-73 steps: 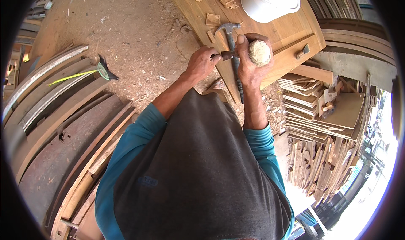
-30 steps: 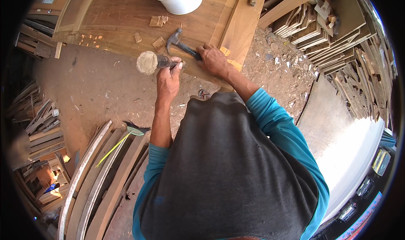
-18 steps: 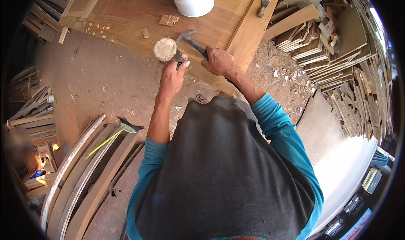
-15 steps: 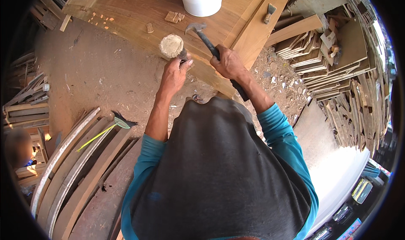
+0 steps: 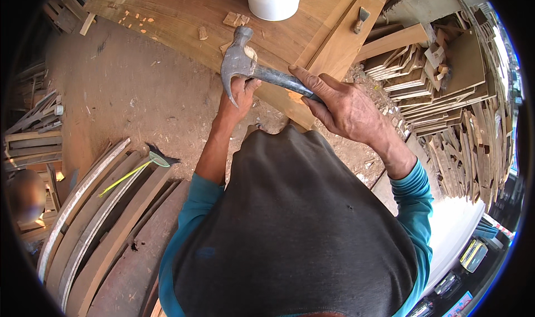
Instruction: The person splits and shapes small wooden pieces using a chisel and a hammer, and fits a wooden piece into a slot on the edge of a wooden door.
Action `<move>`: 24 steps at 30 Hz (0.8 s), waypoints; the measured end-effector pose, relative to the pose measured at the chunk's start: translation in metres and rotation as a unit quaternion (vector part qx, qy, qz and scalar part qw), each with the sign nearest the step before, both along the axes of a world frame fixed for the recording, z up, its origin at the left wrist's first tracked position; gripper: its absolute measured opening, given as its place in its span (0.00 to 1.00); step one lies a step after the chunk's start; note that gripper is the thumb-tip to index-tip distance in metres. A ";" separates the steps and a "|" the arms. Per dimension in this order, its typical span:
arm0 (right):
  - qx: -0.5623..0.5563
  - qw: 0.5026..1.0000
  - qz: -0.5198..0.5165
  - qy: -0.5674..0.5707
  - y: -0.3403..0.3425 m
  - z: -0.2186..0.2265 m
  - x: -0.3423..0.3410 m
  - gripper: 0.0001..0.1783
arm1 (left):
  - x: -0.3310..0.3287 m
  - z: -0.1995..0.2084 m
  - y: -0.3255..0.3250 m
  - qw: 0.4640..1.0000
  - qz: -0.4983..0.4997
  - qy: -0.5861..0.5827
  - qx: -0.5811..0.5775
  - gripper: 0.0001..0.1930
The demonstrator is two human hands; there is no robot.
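My right hand grips a claw hammer by its dark handle, with the index finger stretched along it. The hammer is raised, its grey steel head over my left hand. That hand is closed around an upright tool with a pale, round, battered end, probably a chisel handle. The hammer head mostly covers this tool, and its lower end is hidden. Beyond them lies a wooden panel door, with wood chips and a white bucket on it.
A small brush or scraper lies on the door's right part. Stacked boards stand at the right. Long curved planks lie at lower left, with a green-headed broom on them. A blurred person is at far left.
My right hand has lifted the hammer up toward me and to the right, its head now over the tool's pale end. My left hand keeps its hold, roughly in place.
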State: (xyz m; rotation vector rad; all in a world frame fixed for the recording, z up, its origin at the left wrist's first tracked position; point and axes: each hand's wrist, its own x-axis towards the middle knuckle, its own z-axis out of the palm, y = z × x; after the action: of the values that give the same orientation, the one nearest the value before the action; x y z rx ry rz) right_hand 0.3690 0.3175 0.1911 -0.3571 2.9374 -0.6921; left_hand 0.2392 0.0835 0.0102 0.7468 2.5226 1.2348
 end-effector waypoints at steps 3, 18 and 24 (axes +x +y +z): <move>-0.080 0.996 -0.026 0.022 -0.003 0.009 0.002 0.35 | -0.001 -0.008 -0.003 0.998 0.020 -0.040 0.043 0.21; 0.022 0.999 -0.026 -0.042 0.003 0.010 0.001 0.37 | 0.008 -0.013 -0.001 0.999 0.021 -0.011 0.045 0.11; -0.154 0.958 -0.031 0.240 0.000 0.023 -0.003 0.39 | 0.010 -0.017 -0.001 0.994 0.029 -0.026 0.102 0.11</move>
State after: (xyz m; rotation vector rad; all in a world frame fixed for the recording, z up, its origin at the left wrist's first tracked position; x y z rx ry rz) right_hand 0.3659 0.3170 0.2138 -0.5289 3.2957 -1.2366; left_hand 0.2495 0.0822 -0.0064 0.6777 2.4173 1.5279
